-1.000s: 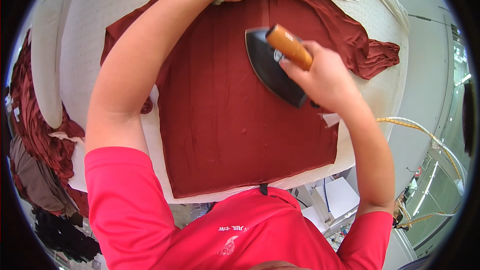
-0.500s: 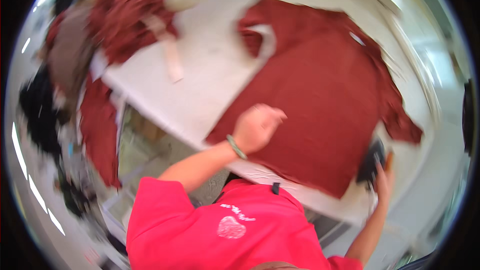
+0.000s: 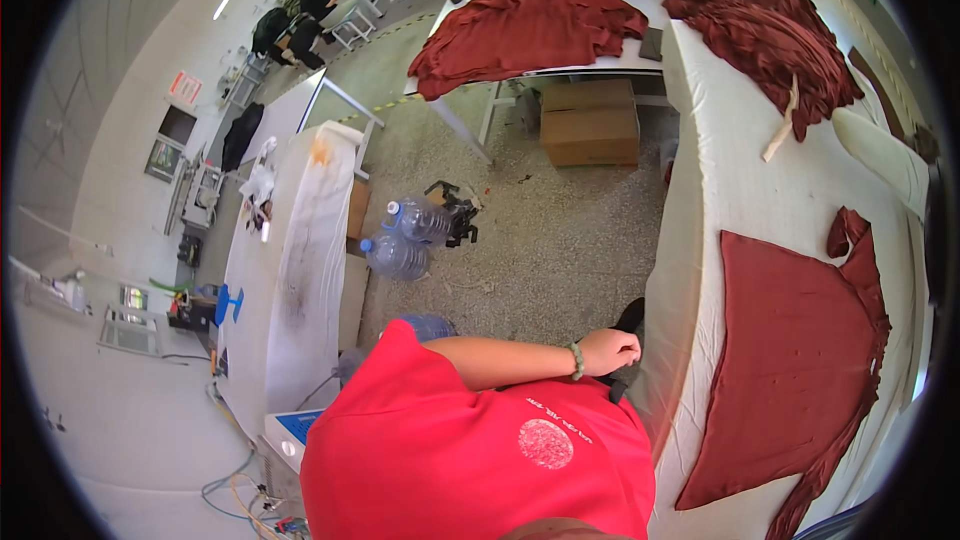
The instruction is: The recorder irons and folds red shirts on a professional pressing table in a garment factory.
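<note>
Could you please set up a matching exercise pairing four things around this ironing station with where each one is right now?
Things:
1. Flat dark red garment
2. Cardboard box
3. Clear water bottles
4. Left hand

Places:
A. On the speckled floor beside the stained narrow table
B. Spread out on the white padded table
C. Under the far table that holds a heap of red garments
D. Down at the near edge of the white padded table, away from the garment

Pairs: 1-B, 2-C, 3-A, 4-D
</note>
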A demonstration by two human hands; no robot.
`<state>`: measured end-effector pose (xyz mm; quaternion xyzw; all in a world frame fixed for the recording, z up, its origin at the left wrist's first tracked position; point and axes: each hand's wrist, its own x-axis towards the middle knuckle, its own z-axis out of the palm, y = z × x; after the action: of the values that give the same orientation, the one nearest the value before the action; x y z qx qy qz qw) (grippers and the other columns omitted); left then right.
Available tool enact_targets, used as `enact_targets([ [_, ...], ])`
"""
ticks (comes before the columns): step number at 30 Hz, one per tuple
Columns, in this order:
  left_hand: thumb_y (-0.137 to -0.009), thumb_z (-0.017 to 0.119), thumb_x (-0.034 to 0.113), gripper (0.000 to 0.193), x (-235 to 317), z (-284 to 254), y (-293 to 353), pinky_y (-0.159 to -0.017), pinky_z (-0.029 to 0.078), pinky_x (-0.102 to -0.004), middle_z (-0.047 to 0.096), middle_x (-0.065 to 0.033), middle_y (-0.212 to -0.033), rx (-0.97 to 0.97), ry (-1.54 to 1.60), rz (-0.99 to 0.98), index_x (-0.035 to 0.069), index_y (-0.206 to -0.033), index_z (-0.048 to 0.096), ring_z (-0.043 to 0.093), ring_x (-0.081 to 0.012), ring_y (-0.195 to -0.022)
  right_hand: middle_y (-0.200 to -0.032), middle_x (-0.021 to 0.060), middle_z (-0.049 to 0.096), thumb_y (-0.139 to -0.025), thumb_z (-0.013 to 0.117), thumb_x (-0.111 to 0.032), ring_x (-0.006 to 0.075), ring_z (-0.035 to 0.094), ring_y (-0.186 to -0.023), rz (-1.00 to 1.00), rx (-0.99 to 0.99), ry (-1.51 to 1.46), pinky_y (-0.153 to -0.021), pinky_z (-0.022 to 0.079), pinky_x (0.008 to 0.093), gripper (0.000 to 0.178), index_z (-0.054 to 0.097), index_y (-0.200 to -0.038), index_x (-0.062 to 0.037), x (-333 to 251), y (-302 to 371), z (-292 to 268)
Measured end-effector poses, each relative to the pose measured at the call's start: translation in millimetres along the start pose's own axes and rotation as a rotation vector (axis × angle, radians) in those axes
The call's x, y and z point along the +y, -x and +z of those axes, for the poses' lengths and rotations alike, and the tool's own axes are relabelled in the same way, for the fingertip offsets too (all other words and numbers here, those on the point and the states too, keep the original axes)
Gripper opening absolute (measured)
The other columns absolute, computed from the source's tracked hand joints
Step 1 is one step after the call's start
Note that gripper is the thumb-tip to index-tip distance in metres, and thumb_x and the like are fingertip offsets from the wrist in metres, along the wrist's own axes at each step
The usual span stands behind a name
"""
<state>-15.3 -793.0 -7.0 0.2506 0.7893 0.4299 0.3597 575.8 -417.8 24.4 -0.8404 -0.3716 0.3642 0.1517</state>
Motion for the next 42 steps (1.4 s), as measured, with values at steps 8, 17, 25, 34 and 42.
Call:
enact_targets([
  [8,-0.094,0.061,0.024,0.019,-65,6,65,-0.078,0.053,-0.0404,0.071,-0.0096,-0.096,0.089,-0.095,-0.009,0.007,-0.094,0.070,0.069,-0.0289,-0.089,-0.096,0.0234,0.071,-0.099,0.065,-0.027,0.0341,0.068,-0.079,-0.087,0.045,0.157,-0.069,0.059,0.0483,0.052,0.057,-0.134,0.0111,-11,20,-4],
  [17,-0.091,0.062,0.025,0.019,-78,15,97,-0.073,0.053,-0.0455,0.072,-0.0142,-0.088,0.154,-0.154,0.053,0.008,-0.090,0.070,0.069,-0.0349,-0.083,-0.098,0.0261,0.070,-0.098,0.066,-0.029,0.0373,0.069,-0.084,-0.208,0.066,0.271,-0.074,0.058,0.0504,0.055,0.057,-0.132,0.0129,11,27,-29],
  [25,-0.091,0.062,0.025,0.018,-70,21,93,-0.072,0.052,-0.0446,0.071,-0.0142,-0.089,0.085,-0.165,-0.002,0.008,-0.091,0.069,0.068,-0.0340,-0.083,-0.100,0.0284,0.070,-0.097,0.067,-0.032,0.0402,0.069,-0.089,-0.293,0.090,0.375,-0.079,0.058,0.0522,0.058,0.057,-0.131,0.0145,10,30,-24],
  [34,-0.090,0.061,0.025,0.018,-71,26,97,-0.071,0.053,-0.0465,0.072,-0.0156,-0.087,0.065,-0.157,0.016,0.009,-0.090,0.070,0.069,-0.0368,-0.083,-0.103,0.0311,0.070,-0.096,0.069,-0.034,0.0435,0.069,-0.094,-0.387,0.109,0.522,-0.083,0.057,0.0542,0.061,0.057,-0.129,0.0162,-18,18,8],
  [42,-0.090,0.062,0.026,0.023,-71,16,94,-0.070,0.054,-0.0404,0.072,-0.0168,-0.087,-0.026,-0.083,0.060,0.006,-0.090,0.073,0.071,-0.0290,-0.078,-0.095,0.0265,0.071,-0.099,0.049,-0.039,0.0400,0.069,-0.080,-0.784,0.221,0.917,-0.072,0.053,0.0516,0.051,0.060,-0.145,-0.0182,34,-60,-28],
])
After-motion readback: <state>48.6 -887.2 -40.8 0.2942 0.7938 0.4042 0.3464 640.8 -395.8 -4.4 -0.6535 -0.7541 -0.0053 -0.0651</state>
